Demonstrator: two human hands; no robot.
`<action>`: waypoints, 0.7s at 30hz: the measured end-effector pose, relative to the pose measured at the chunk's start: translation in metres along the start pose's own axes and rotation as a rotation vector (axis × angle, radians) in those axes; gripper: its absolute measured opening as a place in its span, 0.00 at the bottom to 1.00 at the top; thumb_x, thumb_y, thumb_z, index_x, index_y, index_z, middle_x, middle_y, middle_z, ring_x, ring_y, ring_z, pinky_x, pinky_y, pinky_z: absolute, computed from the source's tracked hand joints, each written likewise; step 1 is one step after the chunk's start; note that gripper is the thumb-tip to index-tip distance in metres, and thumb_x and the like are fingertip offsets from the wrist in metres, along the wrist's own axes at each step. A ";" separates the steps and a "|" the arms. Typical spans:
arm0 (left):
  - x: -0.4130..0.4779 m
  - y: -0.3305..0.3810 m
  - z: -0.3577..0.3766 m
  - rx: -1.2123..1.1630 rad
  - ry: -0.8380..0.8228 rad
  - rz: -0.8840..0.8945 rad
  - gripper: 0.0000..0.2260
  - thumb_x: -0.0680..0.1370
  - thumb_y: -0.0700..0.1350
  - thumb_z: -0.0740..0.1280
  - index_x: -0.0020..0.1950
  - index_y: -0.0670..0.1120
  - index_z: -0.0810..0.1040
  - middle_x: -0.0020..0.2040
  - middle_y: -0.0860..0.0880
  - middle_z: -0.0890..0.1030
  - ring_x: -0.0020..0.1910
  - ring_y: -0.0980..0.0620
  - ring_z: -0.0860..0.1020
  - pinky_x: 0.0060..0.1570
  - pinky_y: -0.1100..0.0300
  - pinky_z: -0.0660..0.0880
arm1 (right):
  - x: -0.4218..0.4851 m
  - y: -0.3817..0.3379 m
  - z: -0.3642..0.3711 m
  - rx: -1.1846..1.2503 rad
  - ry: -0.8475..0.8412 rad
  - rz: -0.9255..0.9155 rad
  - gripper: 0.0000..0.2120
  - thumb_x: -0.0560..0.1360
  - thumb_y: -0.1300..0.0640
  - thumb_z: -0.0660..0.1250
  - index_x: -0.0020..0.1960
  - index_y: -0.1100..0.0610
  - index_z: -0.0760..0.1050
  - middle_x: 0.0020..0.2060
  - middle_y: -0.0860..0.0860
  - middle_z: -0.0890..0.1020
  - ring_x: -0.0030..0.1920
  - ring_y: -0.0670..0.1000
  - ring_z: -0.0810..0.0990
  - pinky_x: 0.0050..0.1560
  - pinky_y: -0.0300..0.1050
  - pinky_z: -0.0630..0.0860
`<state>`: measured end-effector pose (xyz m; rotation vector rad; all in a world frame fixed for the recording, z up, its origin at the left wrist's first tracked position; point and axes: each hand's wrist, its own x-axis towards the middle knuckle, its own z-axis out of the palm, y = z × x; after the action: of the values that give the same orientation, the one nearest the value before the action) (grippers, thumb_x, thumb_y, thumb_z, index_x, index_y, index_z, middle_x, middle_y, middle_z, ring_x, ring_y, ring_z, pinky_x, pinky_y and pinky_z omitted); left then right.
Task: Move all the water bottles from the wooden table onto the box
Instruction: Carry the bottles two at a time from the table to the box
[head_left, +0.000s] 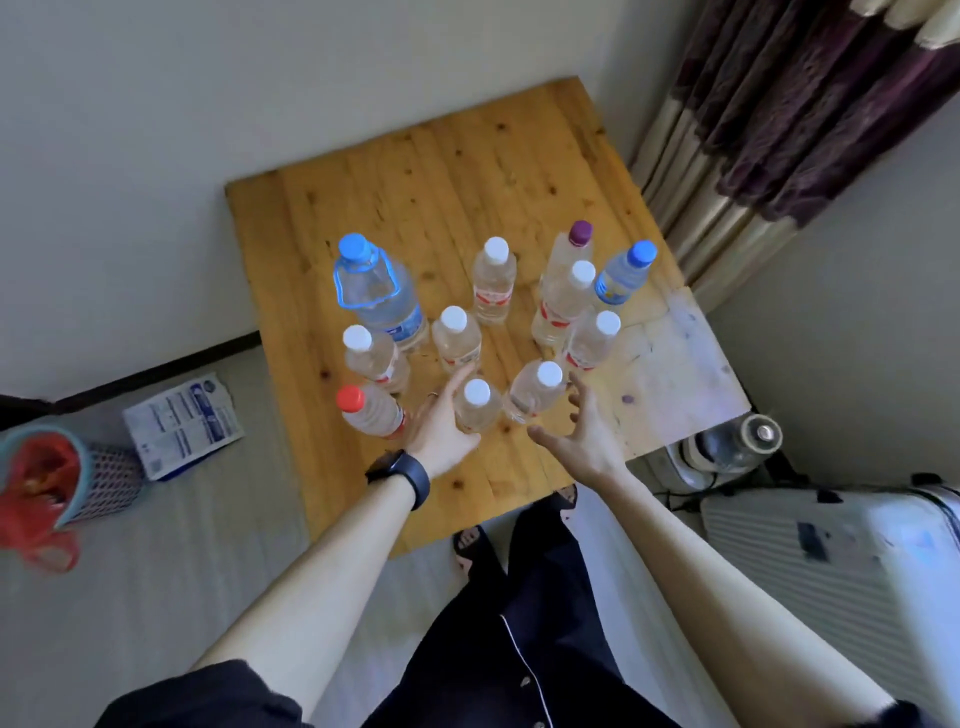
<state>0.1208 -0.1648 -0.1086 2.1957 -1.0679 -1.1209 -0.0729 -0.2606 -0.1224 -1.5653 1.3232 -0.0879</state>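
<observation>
While your left hand (441, 426) curls round the nearest bottle (475, 410) on the table (415, 171) and your right hand (587, 431) hangs spread just beside the neighbouring bottle (535, 395), the cluster stands tight: lifting either with a sideways swing could topple the red-capped bottle (369, 410) or roll others off the edge.
</observation>
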 end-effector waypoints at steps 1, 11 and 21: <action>0.005 -0.001 0.001 0.028 -0.012 0.020 0.43 0.70 0.39 0.73 0.78 0.66 0.57 0.72 0.50 0.73 0.70 0.45 0.72 0.62 0.49 0.76 | 0.008 -0.001 0.000 -0.007 0.005 -0.023 0.46 0.72 0.46 0.77 0.80 0.43 0.52 0.77 0.50 0.65 0.76 0.53 0.66 0.71 0.54 0.69; 0.011 -0.006 0.020 0.084 0.159 -0.143 0.37 0.60 0.64 0.77 0.60 0.51 0.64 0.54 0.44 0.75 0.52 0.42 0.75 0.46 0.49 0.76 | 0.042 -0.018 0.003 -0.206 -0.062 -0.173 0.36 0.66 0.42 0.78 0.69 0.43 0.64 0.66 0.49 0.73 0.64 0.55 0.75 0.60 0.57 0.76; 0.026 -0.008 0.027 0.012 0.266 -0.123 0.29 0.63 0.57 0.78 0.55 0.54 0.64 0.55 0.52 0.82 0.47 0.46 0.81 0.40 0.49 0.79 | 0.051 -0.017 -0.007 -0.152 -0.115 -0.143 0.39 0.64 0.43 0.81 0.68 0.45 0.63 0.61 0.39 0.75 0.57 0.44 0.76 0.50 0.37 0.70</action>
<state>0.1119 -0.1824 -0.1413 2.3664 -0.8376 -0.8412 -0.0457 -0.3058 -0.1335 -1.7663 1.1494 0.0147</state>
